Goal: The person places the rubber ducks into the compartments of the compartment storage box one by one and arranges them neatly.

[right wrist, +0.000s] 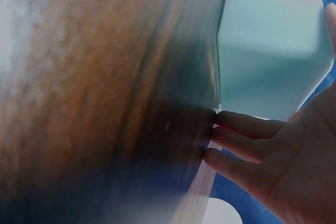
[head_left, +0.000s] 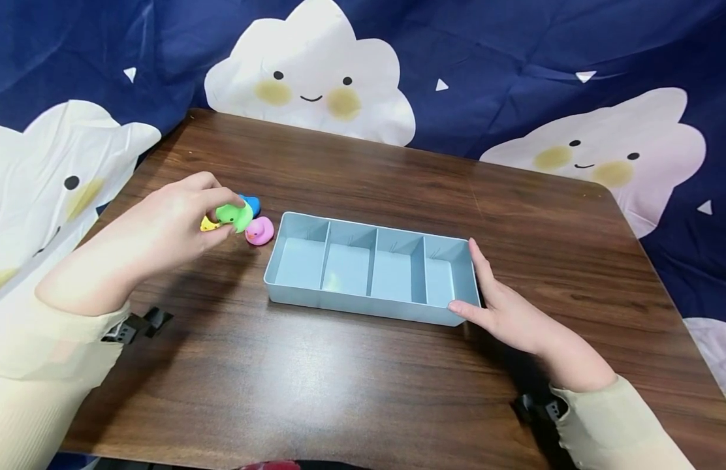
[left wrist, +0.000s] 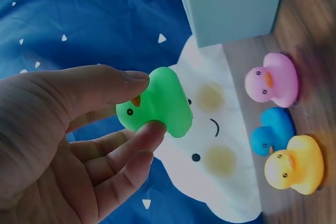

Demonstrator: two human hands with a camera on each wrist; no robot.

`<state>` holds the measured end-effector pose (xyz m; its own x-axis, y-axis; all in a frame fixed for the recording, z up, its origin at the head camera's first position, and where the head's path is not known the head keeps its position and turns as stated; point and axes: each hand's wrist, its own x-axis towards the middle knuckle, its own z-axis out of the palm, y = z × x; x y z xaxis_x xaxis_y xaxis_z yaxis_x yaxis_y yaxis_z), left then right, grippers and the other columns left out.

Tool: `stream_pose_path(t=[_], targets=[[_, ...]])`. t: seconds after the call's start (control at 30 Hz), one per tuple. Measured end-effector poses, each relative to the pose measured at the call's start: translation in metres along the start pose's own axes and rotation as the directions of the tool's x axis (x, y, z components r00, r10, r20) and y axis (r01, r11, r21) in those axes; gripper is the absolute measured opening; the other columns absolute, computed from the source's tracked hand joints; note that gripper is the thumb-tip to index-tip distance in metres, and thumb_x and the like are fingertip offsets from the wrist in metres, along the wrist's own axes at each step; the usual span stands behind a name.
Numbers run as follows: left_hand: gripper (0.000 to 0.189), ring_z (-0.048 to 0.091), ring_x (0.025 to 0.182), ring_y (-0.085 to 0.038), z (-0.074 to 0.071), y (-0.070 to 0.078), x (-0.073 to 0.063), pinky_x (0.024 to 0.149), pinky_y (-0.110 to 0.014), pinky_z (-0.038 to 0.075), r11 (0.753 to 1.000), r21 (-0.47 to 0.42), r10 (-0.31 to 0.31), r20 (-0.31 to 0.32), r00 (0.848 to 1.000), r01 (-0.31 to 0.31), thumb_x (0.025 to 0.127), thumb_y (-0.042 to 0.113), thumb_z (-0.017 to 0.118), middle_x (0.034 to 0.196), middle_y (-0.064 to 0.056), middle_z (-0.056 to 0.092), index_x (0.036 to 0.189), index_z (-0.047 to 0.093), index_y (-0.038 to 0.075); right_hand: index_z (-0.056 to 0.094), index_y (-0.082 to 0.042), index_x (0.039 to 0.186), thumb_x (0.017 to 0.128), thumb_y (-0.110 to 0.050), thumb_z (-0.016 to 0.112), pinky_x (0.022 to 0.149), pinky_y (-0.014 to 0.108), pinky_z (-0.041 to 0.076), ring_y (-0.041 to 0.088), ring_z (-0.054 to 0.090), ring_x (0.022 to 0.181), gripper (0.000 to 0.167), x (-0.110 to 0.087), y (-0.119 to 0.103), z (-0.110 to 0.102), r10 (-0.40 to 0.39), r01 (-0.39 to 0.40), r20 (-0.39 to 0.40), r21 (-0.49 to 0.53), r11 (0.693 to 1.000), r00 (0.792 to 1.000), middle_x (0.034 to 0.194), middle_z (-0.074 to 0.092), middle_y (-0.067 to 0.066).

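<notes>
A green rubber duck [left wrist: 163, 103] is pinched between the thumb and fingers of my left hand [head_left: 177, 215], raised above the table at the left. Close by that hand stand a pink duck [head_left: 260, 231], a blue duck [left wrist: 273, 129] and a yellow duck [left wrist: 296, 166]; in the head view the hand and green duck partly cover the yellow and blue ones. A light blue divided box [head_left: 363, 307] stands right of the ducks. Against the box's right end lies my right hand [head_left: 512, 316], its fingers extended, the thumb touching the near rim and the index finger by the far corner.
The brown wooden table [head_left: 339, 391] carries the box and the ducks. Thin dividers [head_left: 373, 264] split the box into several compartments in a row. Behind the table hangs a dark blue cloth [head_left: 486, 46] with smiling white clouds.
</notes>
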<state>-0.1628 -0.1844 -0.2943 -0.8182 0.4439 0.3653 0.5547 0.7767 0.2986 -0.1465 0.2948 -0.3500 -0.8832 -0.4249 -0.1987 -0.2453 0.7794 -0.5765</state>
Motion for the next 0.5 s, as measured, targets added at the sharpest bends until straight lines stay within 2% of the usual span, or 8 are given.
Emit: stream_pose_path(t=[0.23, 0.5], targets=[[0.025, 0.055, 0.071, -0.021, -0.003, 0.009, 0.011, 0.068, -0.041, 0.045, 1.000, 0.009, 0.020, 0.029, 0.999, -0.021, 0.080, 0.002, 0.079, 0.089, -0.004, 0.055, 0.102, 0.071, 0.010, -0.024, -0.038, 0.152, 0.097, -0.043, 0.061, 0.103, 0.060, 0.030, 0.044, 0.028, 0.139, 0.101, 0.000, -0.001, -0.001, 0.010, -0.010, -0.001, -0.002, 1.000, 1.000, 0.161, 0.006, 0.021], [0.024, 0.053, 0.070, -0.018, -0.002, 0.018, 0.026, 0.067, -0.040, 0.045, 0.998, -0.019, 0.056, 0.068, 0.996, -0.055, 0.081, 0.003, 0.078, 0.090, -0.003, 0.054, 0.103, 0.072, 0.012, -0.024, -0.038, 0.151, 0.097, -0.044, 0.061, 0.103, 0.061, 0.030, 0.045, 0.028, 0.139, 0.101, -0.001, 0.000, -0.002, 0.019, -0.019, -0.001, -0.005, 1.000, 1.000, 0.161, 0.005, 0.020]])
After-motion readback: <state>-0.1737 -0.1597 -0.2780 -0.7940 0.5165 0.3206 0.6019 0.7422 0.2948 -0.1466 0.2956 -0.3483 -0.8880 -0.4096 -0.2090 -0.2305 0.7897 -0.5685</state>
